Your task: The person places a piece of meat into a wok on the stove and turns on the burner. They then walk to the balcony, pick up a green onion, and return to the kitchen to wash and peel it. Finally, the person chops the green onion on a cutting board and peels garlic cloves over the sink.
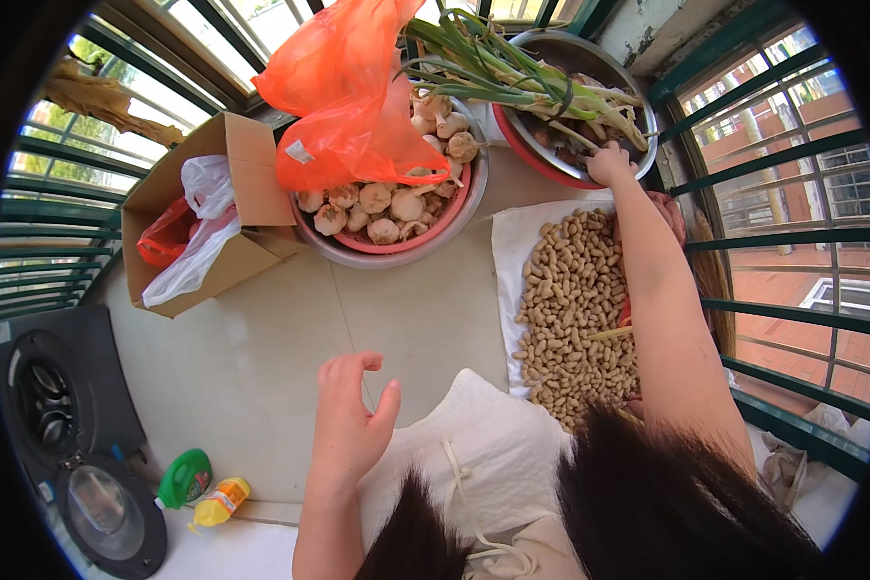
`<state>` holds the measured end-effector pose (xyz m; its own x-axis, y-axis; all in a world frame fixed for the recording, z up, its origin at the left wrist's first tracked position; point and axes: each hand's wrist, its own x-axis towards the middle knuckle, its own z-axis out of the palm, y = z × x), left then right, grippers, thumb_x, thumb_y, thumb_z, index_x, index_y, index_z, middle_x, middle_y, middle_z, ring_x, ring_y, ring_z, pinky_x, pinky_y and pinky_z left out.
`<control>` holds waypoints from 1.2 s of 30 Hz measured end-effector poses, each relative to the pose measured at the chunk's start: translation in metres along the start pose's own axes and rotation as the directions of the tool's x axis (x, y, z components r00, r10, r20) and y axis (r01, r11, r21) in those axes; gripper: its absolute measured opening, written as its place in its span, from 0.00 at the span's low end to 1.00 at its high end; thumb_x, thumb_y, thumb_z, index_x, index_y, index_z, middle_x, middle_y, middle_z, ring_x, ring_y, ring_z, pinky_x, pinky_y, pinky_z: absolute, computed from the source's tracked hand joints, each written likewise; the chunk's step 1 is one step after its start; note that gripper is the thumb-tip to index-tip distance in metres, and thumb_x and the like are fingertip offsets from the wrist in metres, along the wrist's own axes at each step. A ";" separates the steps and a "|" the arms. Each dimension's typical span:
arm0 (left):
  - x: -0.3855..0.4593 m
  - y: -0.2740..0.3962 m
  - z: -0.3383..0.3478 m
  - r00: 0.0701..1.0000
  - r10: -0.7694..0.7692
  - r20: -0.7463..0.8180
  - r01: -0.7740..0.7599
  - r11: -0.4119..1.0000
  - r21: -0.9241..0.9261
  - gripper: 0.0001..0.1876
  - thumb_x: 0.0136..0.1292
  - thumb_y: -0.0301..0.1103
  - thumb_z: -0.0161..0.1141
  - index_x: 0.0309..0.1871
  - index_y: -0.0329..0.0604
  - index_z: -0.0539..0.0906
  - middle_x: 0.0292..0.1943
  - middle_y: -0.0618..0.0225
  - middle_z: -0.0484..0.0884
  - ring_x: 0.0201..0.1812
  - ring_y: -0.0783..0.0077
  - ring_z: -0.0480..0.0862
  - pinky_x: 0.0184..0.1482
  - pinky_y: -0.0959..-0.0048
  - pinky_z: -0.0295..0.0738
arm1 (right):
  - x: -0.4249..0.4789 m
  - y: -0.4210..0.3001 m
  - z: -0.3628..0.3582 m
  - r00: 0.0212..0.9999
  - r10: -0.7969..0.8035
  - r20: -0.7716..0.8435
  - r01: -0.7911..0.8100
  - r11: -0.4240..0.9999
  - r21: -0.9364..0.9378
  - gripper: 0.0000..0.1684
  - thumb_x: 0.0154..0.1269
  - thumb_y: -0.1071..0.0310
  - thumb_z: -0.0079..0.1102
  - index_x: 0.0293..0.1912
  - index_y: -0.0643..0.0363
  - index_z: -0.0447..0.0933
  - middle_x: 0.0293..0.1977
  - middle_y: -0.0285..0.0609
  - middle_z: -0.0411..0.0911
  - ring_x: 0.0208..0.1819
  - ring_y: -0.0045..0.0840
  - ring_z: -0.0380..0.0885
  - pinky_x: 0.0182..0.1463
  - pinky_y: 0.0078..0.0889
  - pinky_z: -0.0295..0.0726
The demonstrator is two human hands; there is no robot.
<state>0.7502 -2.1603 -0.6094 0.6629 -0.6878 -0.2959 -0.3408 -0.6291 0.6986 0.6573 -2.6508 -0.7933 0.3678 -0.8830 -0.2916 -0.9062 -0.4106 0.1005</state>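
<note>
My right hand (612, 165) reaches over the near rim of a steel basin (649, 145), its fingers curled down beside the root ends of a bundle of scallions (536, 87). The fingertips are hidden, so I cannot tell whether they grip anything. Dark wrapping binds the scallions, which lie across the basin over brownish bulbs or roots. My left hand (354, 413) hangs above the tiled floor with thumb and fingers apart, holding nothing. Unshelled peanuts (573, 312) lie spread on a white cloth (505, 239) beneath my right forearm.
A red plastic bag (355, 123) partly covers garlic bulbs (406, 204) in a pink basket inside a metal basin (388, 259). Left stands an open cardboard box (257, 174) with plastic bags. A washing machine (65, 377) has its door open near two bottles (185, 478). Green railings (783, 312) border the space.
</note>
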 end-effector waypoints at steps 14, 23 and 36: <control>0.009 -0.008 0.009 0.994 0.064 0.089 -0.075 0.989 0.129 0.14 0.57 0.31 0.58 0.46 0.37 0.76 0.46 0.58 0.76 0.54 0.56 0.70 0.56 0.64 0.66 | -0.019 0.046 -0.031 0.838 -0.370 -0.402 0.387 0.921 -0.041 0.10 0.54 0.75 0.53 0.29 0.53 0.83 0.34 0.41 0.76 0.40 0.35 0.78 0.45 0.36 0.75; 0.024 0.001 0.019 0.984 0.161 0.073 -0.169 0.978 0.120 0.15 0.56 0.33 0.59 0.45 0.36 0.76 0.47 0.56 0.74 0.55 0.54 0.69 0.56 0.58 0.64 | -0.067 0.125 -0.073 0.959 -0.074 -0.272 0.021 0.981 -0.191 0.07 0.55 0.70 0.56 0.28 0.61 0.80 0.35 0.52 0.79 0.39 0.46 0.79 0.44 0.45 0.78; -0.039 0.014 0.021 0.966 0.143 -0.214 -0.132 0.989 0.063 0.15 0.48 0.28 0.59 0.41 0.40 0.75 0.44 0.61 0.73 0.53 0.56 0.70 0.53 0.56 0.64 | -0.198 0.151 -0.248 0.985 0.141 0.099 -0.073 0.862 -0.502 0.12 0.55 0.71 0.62 0.40 0.62 0.81 0.38 0.53 0.81 0.41 0.43 0.81 0.44 0.41 0.81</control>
<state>0.7056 -2.1501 -0.6015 0.7345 -0.6770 -0.0466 -0.4671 -0.5542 0.6890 0.4993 -2.5950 -0.4842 0.2139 -0.9051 -0.3675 -0.7030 -0.4038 0.5854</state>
